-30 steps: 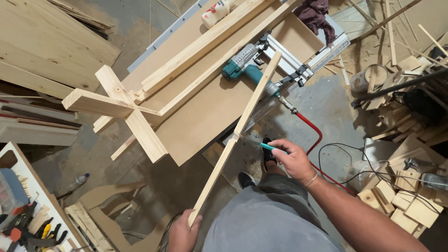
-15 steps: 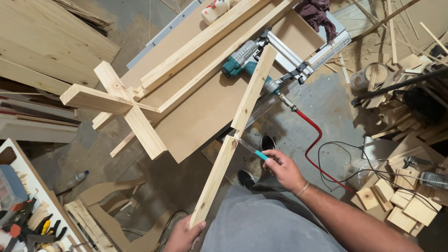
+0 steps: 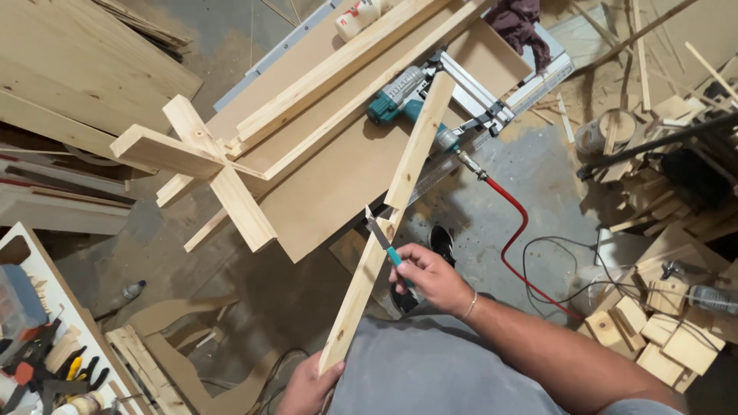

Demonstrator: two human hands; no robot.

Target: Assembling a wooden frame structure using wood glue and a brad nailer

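A long pale wooden slat [image 3: 400, 192] runs diagonally from my waist up onto the workbench. My left hand [image 3: 307, 388] grips its near end at the bottom of the view. My right hand [image 3: 430, 278] holds a small knife with a teal handle [image 3: 383, 238], its blade resting against the slat's right edge about midway along. The slat's far end lies over a teal pneumatic nail gun [image 3: 407, 104] on the bench.
A brown board workbench [image 3: 323, 184] carries long timber strips and a wooden cross [image 3: 204, 165]. A red air hose [image 3: 515, 230] and black cables trail over the concrete floor. Wood offcuts [image 3: 653, 323] pile at the right. A white shelf with hand tools [image 3: 46, 353] stands lower left.
The slat has shifted slightly right and nearer to me. My right hand with the knife has slid down along the slat's edge towards my body.
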